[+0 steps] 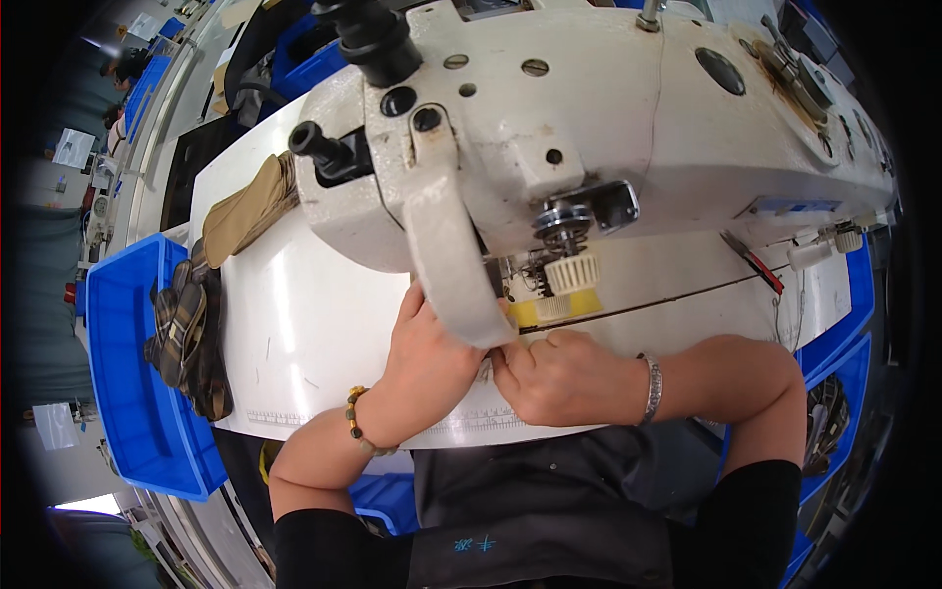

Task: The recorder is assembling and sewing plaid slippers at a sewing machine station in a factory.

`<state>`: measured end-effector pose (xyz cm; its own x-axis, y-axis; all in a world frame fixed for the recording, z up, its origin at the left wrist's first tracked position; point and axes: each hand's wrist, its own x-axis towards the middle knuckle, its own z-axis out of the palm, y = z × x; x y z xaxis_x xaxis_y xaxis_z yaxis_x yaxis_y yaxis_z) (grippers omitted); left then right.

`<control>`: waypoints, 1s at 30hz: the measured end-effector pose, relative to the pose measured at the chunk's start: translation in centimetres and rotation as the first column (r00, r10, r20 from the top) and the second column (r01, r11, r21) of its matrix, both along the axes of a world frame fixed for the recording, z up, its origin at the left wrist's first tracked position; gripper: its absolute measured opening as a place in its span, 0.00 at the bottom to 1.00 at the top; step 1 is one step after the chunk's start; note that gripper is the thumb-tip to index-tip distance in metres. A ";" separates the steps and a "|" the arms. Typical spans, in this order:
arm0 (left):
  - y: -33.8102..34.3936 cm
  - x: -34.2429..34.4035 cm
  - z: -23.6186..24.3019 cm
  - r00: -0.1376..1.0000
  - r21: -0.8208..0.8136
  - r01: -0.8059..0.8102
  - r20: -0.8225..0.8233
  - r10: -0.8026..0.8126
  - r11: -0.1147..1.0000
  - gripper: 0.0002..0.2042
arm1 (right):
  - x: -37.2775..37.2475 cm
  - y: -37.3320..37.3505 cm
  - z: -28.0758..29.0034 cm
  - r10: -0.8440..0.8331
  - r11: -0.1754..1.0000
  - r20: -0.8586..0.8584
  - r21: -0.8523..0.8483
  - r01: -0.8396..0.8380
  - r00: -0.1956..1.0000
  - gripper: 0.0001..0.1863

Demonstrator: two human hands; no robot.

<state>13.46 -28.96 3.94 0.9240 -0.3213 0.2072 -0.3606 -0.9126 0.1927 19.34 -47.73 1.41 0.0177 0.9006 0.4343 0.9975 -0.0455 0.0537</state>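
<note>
A white industrial sewing machine (491,187) fills the upper middle. My left hand (432,358) lies on the white table to the left of the needle area, partly covered by the machine's curved white guard (446,260). My right hand (564,378) is just right of it, with its fingers curled in a pinch. The fingertips of both hands meet below the guard at a small dark bit, too hidden to name. Behind my right hand sit a yellow plate (554,308) and a ribbed cream knob (572,274). The needle itself is hidden.
Tan fabric pieces (245,213) lie on the table's left. Plaid fabric pieces (186,324) hang over its left edge beside a blue bin (137,383). Red-handled snips (754,263) lie at the right. More plaid fabric (826,422) sits in a blue bin there.
</note>
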 end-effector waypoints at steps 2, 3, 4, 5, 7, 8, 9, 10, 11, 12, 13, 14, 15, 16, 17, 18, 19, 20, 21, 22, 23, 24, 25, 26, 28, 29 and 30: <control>-0.1 0.1 0.0 1.000 -0.027 0.001 0.015 0.000 1.000 0.14 | 0.0 0.1 -0.1 -0.006 1.000 0.005 0.009 0.006 1.000 0.14; -0.1 0.2 0.0 1.000 -0.053 0.006 0.030 -0.004 0.999 0.15 | 0.0 0.1 -0.2 -0.016 1.000 0.015 0.011 0.016 1.000 0.14; -0.1 0.3 -0.1 1.000 -0.054 0.003 0.030 -0.001 0.999 0.15 | 0.0 0.1 -0.2 -0.027 1.000 0.026 0.013 0.026 0.999 0.14; 0.0 0.6 -0.3 0.998 -0.040 -0.010 0.056 0.012 0.999 0.14 | 0.1 0.2 -0.4 -0.023 1.000 0.026 0.012 0.023 0.999 0.14; 0.3 1.2 -0.6 0.996 -0.028 -0.028 0.085 0.030 0.999 0.14 | 0.5 0.3 -0.8 -0.053 0.998 -0.018 -0.025 0.053 0.998 0.14; 0.6 1.6 -0.8 0.997 0.011 -0.027 0.078 0.026 1.000 0.14 | 0.7 0.4 -0.8 -0.049 0.998 -0.015 -0.026 0.049 0.999 0.14; 0.8 1.9 -1.1 0.997 0.050 -0.025 0.070 0.022 0.998 0.14 | 0.9 0.5 -0.8 -0.075 0.997 -0.039 -0.020 0.074 0.996 0.14; 1.0 2.1 -1.5 0.997 0.049 -0.030 0.071 0.026 0.998 0.14 | 1.2 0.7 -0.8 -0.101 0.995 -0.062 -0.015 0.100 0.993 0.15; 1.2 2.3 -1.8 0.996 0.025 -0.043 0.085 0.041 0.999 0.12 | 1.6 0.9 -0.7 -0.097 0.995 -0.061 -0.015 0.096 0.993 0.15; 1.2 2.5 -2.0 0.994 -0.001 -0.051 0.099 0.051 0.999 0.11 | 2.1 1.1 -0.7 -0.098 0.994 -0.017 0.049 0.099 0.995 0.14; 1.4 2.4 -1.9 0.994 -0.002 -0.051 0.100 0.051 0.999 0.11 | 2.4 1.1 -0.6 -0.102 0.989 0.026 0.114 0.098 0.994 0.13; 1.6 2.4 -1.7 0.994 0.016 -0.068 0.089 0.067 0.998 0.11 | 2.4 1.1 -0.6 -0.102 0.989 0.028 0.113 0.098 0.994 0.13; 1.9 2.4 -1.5 0.993 0.034 -0.087 0.079 0.084 0.996 0.12 | 2.4 1.1 -0.7 -0.105 0.989 0.002 0.101 0.104 0.994 0.12; 1.9 2.3 -1.4 0.993 0.033 -0.087 0.081 0.085 0.996 0.12 | 2.5 1.0 -0.8 -0.108 0.990 -0.025 0.090 0.109 0.994 0.10; 1.9 2.2 -1.3 0.981 0.027 -0.110 0.163 0.104 0.994 0.13 | 2.6 1.2 -1.1 -0.107 0.990 -0.023 0.089 0.109 0.994 0.10; 1.9 2.2 -1.2 0.962 0.018 -0.131 0.244 0.123 0.991 0.13 | 2.8 1.4 -1.5 -0.122 0.984 -0.147 0.110 0.139 0.982 0.09; 1.9 2.2 -1.2 0.962 0.016 -0.132 0.245 0.124 0.991 0.13 | 3.1 1.5 -1.7 -0.133 0.977 -0.269 0.127 0.172 0.954 0.08; 1.9 2.3 -1.1 0.951 -0.005 -0.114 0.289 0.110 0.994 0.14 | 3.5 1.5 -1.7 -0.133 0.977 -0.268 0.125 0.171 0.954 0.08; 1.9 2.3 -1.1 0.937 -0.026 -0.099 0.333 0.102 0.995 0.15 | 4.0 1.6 -1.6 -0.131 0.963 -0.353 0.178 0.204 0.926 0.07; 1.9 2.3 -1.2 0.936 -0.029 -0.103 0.334 0.107 0.994 0.15 | 4.5 1.6 -1.5 -0.123 0.944 -0.436 0.227 0.241 0.891 0.06; 1.9 2.4 -1.2 0.935 -0.048 -0.092 0.340 0.103 0.995 0.15 | 4.9 1.7 -1.7 -0.120 0.945 -0.434 0.224 0.237 0.893 0.06; 1.9 2.4 -1.2 0.933 -0.066 -0.080 0.346 0.098 0.995 0.14 | 5.4 1.7 -2.2 -0.132 0.945 -0.428 0.219 0.245 0.894 0.04; 2.0 2.5 -1.4 0.932 -0.069 -0.083 0.347 0.102 0.994 0.14 | 5.7 1.7 -2.6 -0.145 0.943 -0.422 0.214 0.254 0.895 0.04; 2.0 2.5 -1.7 0.932 -0.092 -0.066 0.350 0.095 0.994 0.14 | 5.8 1.9 -3.0 -0.143 0.945 -0.420 0.212 0.251 0.896 0.04; 2.1 2.7 -2.0 0.931 -0.117 -0.049 0.354 0.088 0.992 0.14 | 5.9 2.1 -3.6 -0.132 0.955 -0.524 0.160 0.250 0.842 0.06; 2.2 2.7 -2.0 0.932 -0.116 -0.063 0.349 0.100 0.991 0.14 | 5.9 2.2 -3.8 -0.133 0.955 -0.522 0.159 0.249 0.842 0.06; 2.3 2.7 -2.1 0.932 -0.115 -0.080 0.344 0.115 0.990 0.14 | 5.8 2.2 -4.0 -0.166 0.955 -0.469 0.141 0.259 0.867 0.07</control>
